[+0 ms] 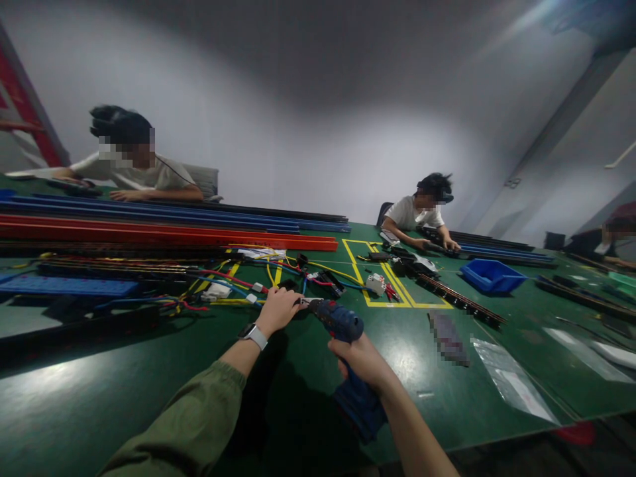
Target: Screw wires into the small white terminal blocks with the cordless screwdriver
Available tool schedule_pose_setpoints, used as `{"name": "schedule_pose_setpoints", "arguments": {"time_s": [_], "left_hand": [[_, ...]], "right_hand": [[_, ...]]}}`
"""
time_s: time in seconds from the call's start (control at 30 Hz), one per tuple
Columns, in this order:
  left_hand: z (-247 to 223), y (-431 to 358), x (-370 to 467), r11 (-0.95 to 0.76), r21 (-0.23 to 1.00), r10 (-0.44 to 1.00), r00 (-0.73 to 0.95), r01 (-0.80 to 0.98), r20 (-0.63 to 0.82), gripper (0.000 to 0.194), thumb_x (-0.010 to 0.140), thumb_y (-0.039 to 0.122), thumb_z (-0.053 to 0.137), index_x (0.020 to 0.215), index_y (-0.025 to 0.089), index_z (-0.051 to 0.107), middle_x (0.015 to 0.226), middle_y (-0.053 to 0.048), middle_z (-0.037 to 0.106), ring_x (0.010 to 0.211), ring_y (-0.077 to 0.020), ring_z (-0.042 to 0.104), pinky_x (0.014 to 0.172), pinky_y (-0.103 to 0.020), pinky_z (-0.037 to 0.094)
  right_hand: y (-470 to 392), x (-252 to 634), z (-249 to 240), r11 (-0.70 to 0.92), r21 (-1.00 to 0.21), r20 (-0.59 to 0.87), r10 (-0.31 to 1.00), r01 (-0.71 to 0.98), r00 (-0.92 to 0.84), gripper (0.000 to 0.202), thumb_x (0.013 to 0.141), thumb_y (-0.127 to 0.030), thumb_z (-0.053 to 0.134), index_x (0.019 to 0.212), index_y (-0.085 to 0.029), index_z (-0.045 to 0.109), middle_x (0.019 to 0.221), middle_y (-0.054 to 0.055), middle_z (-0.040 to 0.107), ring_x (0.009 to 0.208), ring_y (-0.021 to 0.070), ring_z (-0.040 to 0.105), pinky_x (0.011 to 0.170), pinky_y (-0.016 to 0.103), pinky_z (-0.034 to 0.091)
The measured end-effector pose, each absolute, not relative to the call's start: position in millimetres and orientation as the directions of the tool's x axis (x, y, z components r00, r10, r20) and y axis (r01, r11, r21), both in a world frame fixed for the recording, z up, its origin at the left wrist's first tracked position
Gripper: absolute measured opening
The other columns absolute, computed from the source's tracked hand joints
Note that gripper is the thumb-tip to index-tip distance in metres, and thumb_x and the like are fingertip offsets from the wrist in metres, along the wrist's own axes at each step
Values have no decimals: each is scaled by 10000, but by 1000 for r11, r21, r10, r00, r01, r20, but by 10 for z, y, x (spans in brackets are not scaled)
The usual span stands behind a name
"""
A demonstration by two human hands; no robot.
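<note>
My right hand (360,361) is wrapped around the handle of a blue cordless drill (340,321), whose front end points left. My left hand (279,310), below a sleeve with a watch on the wrist, is closed just off the drill's tip. Whatever its fingers pinch is too small and blurred to name. Red, blue and yellow wires (238,281) with white connectors (252,298) lie just beyond that hand. A white terminal block (376,285) with red-ended leads lies farther right.
Long orange rails (169,230) and blue rails (163,211) run across the back left of the green table (308,397). A blue bin (491,275), a dark track strip (462,299) and a plastic bag (511,377) lie right. Two co-workers (144,175) sit opposite; another person is far right.
</note>
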State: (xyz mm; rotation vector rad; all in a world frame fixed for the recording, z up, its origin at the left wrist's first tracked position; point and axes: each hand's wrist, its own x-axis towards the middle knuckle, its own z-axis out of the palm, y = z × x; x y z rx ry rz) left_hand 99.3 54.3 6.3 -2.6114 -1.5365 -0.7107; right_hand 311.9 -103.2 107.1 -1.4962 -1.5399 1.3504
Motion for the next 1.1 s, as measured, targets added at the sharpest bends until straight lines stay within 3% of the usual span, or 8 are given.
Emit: {"name": "schedule_pose_setpoints", "arguments": {"time_s": [0.47, 1.1], "left_hand": [[41, 544, 985, -531, 189, 804, 421, 826, 420, 335, 916, 506, 461, 1113, 324, 662, 988, -53, 688, 962, -250, 541, 905, -428, 281], [22, 562, 988, -529, 170, 799, 421, 831, 429, 305, 921, 478, 471, 1083, 308, 666, 964, -50, 686, 959, -251, 538, 892, -426, 277]], "right_hand": [[-1039, 3114, 1098, -157, -928, -230, 955, 339, -189, 232, 763, -225, 542, 979, -148, 573, 421, -89, 463, 384, 114, 459, 428, 217, 373], [-1023, 3127, 1027, -146, -927, -216, 961, 345, -173, 105, 778, -238, 552, 862, -176, 540, 416, -84, 459, 387, 116, 467, 425, 218, 363]]}}
